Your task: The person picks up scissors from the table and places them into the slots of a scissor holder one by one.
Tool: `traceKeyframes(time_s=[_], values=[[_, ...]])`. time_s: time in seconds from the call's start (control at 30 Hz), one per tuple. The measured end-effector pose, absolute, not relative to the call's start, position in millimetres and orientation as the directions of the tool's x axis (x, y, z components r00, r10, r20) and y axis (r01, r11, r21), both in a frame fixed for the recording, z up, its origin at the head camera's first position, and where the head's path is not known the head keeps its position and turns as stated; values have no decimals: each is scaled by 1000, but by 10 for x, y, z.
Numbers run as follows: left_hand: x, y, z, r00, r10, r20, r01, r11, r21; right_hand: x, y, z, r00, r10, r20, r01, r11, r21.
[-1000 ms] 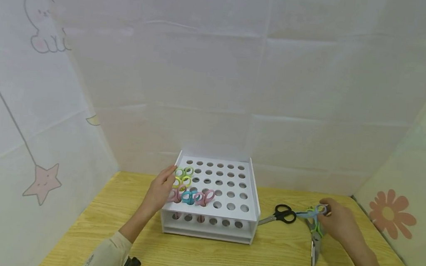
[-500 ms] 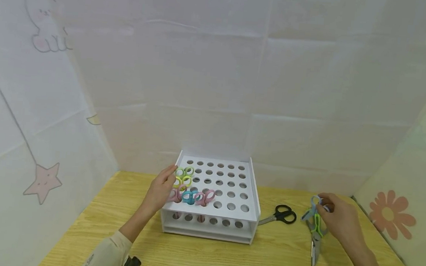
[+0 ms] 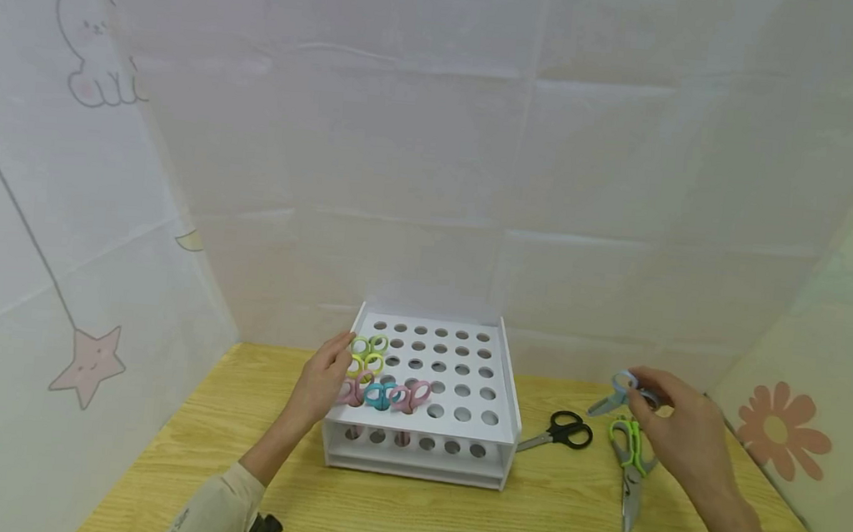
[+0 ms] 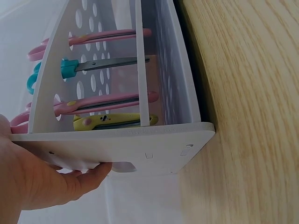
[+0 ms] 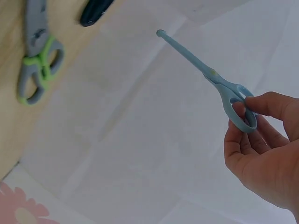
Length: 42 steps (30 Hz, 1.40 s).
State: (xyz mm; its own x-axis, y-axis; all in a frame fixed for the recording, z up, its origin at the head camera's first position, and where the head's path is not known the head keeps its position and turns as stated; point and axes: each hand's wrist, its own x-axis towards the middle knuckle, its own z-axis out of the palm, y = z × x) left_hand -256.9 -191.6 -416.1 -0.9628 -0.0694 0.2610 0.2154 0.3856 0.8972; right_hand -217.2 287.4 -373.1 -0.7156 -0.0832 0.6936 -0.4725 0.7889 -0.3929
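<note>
My right hand (image 3: 688, 428) pinches a pair of light blue scissors (image 5: 219, 83) by the finger loops. They hang above the table, blades closed and pointing away from the hand. Below lie green-and-grey scissors (image 3: 633, 462), and left of those, black-handled scissors (image 3: 567, 430). My left hand (image 3: 321, 379) grips the left side panel of a white rack (image 3: 508, 419), fingers curled at the slot in the left wrist view. In the rack's left holes stand green scissors (image 3: 369, 344), yellow scissors (image 3: 372, 367), teal scissors (image 3: 382, 394) and pink scissors (image 3: 410, 395), handles up.
The rack stands on a wood-grain table (image 3: 451, 527), with rows of round holes in its top and lower shelf. The black scissors' blades reach its right front corner. Pale printed sheets (image 3: 436, 150) close off the back and sides.
My right hand has lifted the light blue scissors off the green-and-grey pair and turned them so the blades point left. The left hand and the rack have stayed put.
</note>
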Motion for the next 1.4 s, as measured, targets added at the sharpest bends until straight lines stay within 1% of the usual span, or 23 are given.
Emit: traceKeyframes(time_s=[0.3,0.37,0.53,0.67,0.87,1.07,1.23,1.4], values=[[-2565,-1928,-4151,-960,-84,266,213,396,893,-2085,2476,-3426,-538,-71,840,-636,688,-349],[-2568,-1915,-4163,-959,-84,271,217,396,892,-2065,2384,-3375,-494,-80,866,-686,647,-332],[-2564,-1894,-4192,-960,-93,263,208,392,896,-2039,2101,-3303,-380,-149,913,-823,504,-261],[-2575,-1890,-4203,-962,-94,256,200,393,897,-2016,1846,-3273,-342,-185,921,-871,430,-237],[-2571,-1890,-4177,-962,-95,257,201,389,899,-2071,1501,-3316,-320,-231,919,-897,385,-215],[-2580,-1891,-4175,-963,-92,252,199,385,901,-2207,1208,-3491,-299,-274,914,-926,314,-209],[-2591,-1887,-4184,-963,-96,251,197,387,901,-2283,1069,-3624,-322,-316,892,-930,284,-235],[-2589,-1885,-4172,-962,-102,253,195,394,898,-2312,990,-3696,-389,-349,853,-908,299,-293]])
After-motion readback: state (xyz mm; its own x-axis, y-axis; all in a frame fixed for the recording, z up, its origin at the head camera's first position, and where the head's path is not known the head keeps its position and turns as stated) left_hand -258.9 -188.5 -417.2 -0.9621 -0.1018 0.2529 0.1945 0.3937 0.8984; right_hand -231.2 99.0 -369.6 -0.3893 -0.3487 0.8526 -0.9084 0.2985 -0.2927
